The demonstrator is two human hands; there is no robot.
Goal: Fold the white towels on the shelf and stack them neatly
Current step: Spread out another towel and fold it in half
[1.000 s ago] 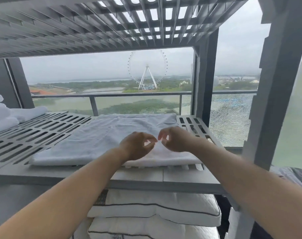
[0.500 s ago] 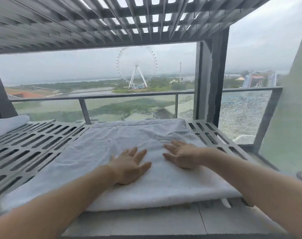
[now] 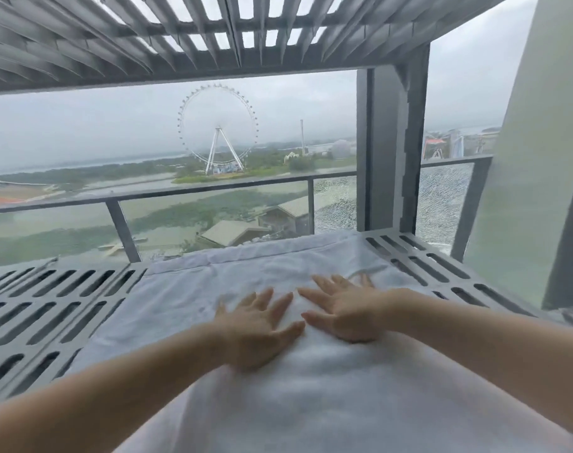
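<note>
On the left we see the slotted grey shelf (image 3: 59, 308), bare metal up to the edge of the white towel (image 3: 187, 299), which lies spread flat across the shelf's middle. Our left hand (image 3: 255, 331) presses palm-down on the towel, fingers spread, gripping nothing. Just beside it our right hand (image 3: 344, 312) lies flat too, fingers splayed, thumbs nearly meeting. Further right, more slotted shelf.
</note>
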